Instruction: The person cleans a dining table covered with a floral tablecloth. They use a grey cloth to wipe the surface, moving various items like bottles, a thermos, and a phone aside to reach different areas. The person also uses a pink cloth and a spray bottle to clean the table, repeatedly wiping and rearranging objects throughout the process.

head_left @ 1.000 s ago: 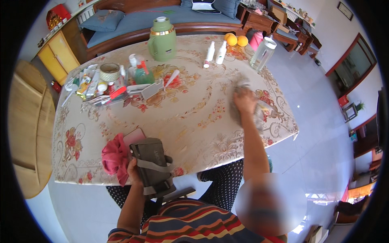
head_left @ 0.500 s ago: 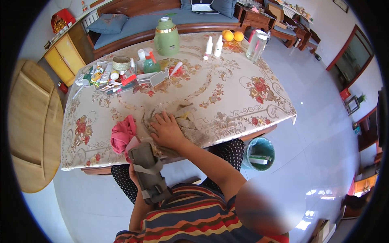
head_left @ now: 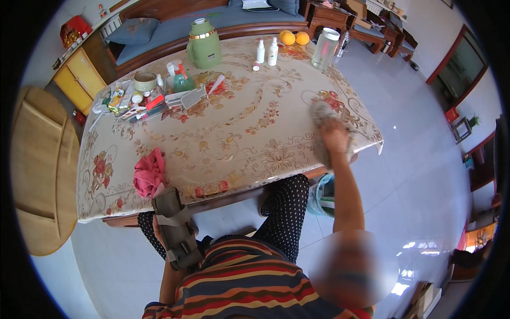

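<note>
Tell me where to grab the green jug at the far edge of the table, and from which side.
Take the green jug by its handle, which looks to sit on its left side, so come in from the left. The jug stands upright, and bottles and clutter crowd the table in front of it, so a reach low from the near side seems riskier. The handle is small in this view, so I am not certain.

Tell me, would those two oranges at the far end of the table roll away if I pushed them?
Probably. The oranges look round and smooth, so a push would likely send them rolling. The tablecloth looks flat and glossy, so little would slow them. They sit close to the table's far edge, so they might drop off.
</note>
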A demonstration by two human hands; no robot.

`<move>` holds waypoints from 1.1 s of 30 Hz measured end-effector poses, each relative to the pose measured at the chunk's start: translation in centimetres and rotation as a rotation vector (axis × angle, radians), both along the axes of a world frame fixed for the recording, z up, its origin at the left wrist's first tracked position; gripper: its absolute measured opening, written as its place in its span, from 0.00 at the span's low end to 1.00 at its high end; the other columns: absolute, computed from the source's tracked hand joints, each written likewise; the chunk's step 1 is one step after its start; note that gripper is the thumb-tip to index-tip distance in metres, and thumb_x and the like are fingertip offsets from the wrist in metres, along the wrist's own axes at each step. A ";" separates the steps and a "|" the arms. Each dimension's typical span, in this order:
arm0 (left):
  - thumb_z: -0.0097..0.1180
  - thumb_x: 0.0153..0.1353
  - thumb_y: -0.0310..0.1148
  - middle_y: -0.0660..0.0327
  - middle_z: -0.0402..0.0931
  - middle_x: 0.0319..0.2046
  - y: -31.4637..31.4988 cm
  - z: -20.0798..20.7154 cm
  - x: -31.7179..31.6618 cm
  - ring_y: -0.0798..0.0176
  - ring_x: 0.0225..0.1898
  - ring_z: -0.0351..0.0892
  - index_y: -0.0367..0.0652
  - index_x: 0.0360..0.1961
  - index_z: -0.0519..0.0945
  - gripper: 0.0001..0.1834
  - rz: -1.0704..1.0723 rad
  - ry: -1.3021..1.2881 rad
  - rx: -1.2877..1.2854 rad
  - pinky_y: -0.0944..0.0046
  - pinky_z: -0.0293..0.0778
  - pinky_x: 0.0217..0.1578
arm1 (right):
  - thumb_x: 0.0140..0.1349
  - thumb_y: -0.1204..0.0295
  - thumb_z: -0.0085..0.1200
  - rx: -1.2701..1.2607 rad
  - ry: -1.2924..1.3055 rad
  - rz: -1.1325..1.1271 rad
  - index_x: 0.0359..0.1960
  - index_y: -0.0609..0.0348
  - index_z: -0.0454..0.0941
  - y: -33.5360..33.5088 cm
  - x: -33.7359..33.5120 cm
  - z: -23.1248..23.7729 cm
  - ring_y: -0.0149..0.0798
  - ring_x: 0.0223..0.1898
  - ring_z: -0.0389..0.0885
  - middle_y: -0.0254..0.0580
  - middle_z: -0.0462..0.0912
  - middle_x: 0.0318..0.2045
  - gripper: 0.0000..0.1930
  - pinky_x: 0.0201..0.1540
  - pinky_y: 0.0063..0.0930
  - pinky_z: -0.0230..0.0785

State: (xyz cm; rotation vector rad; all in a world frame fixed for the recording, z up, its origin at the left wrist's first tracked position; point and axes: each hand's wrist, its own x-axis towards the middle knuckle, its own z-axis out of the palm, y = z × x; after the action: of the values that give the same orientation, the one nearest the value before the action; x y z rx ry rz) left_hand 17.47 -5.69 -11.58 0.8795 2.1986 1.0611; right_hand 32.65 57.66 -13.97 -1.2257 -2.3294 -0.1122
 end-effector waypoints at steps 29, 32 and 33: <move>0.41 0.64 0.52 0.51 0.72 0.52 8.0 -0.5 -4.8 0.49 0.49 0.75 0.42 0.56 0.70 0.28 0.322 -1.154 1.109 0.48 0.73 0.48 | 0.53 0.59 0.49 -0.101 0.081 0.989 0.43 0.53 0.78 -29.4 -22.0 1.1 0.53 0.57 0.65 0.50 0.71 0.52 0.18 0.57 0.56 0.54; 0.41 0.64 0.52 0.51 0.72 0.52 7.4 -0.2 -3.8 0.49 0.49 0.75 0.42 0.56 0.70 0.28 0.354 -1.113 1.086 0.48 0.73 0.48 | 0.52 0.61 0.49 -0.090 -0.168 0.709 0.36 0.50 0.79 -22.0 -21.1 3.9 0.44 0.49 0.72 0.40 0.76 0.42 0.13 0.45 0.47 0.64; 0.41 0.64 0.52 0.51 0.72 0.52 7.4 0.0 -3.3 0.49 0.49 0.75 0.42 0.56 0.70 0.28 0.349 -1.112 1.074 0.48 0.73 0.48 | 0.49 0.62 0.49 0.083 0.159 0.645 0.28 0.54 0.79 -18.7 -20.5 2.6 0.43 0.39 0.73 0.38 0.76 0.31 0.12 0.40 0.48 0.63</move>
State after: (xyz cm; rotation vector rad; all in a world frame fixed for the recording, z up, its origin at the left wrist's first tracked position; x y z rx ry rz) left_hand 14.14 1.66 -11.59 0.0891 0.7649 2.2376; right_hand 12.19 39.01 -11.41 -0.3854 -2.4258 0.1065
